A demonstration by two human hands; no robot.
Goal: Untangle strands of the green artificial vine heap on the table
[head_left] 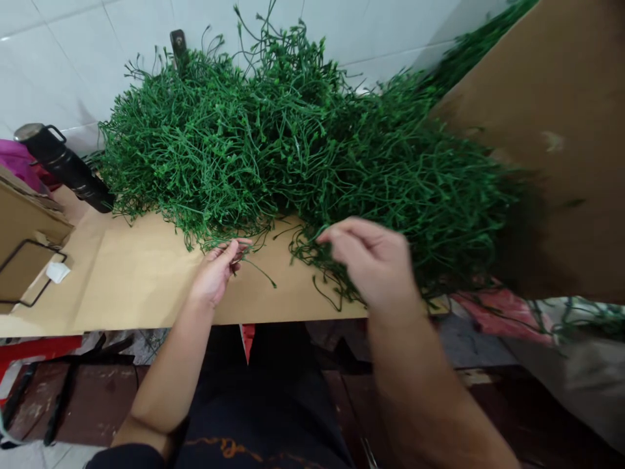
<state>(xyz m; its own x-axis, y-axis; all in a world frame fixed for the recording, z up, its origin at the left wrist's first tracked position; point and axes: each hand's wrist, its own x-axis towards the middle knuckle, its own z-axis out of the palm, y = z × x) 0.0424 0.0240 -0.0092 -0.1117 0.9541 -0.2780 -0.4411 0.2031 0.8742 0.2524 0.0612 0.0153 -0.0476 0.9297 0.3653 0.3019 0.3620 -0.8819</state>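
Observation:
A large heap of thin green plastic plant stems with small bud-like tips lies across the cardboard-covered table. At the heap's front edge, my left hand pinches a green stem between thumb and fingers, and the stem trails off to the right. My right hand is over the right part of the heap, slightly blurred, its fingers closed in a pinch. Whether a stem is in that pinch cannot be made out. Several loose stems lie beneath it.
A black bottle leans at the left, near a cardboard box and a black wire frame. A big cardboard sheet rises on the right. White tiled wall stands behind the heap. A pink bag lies at lower right.

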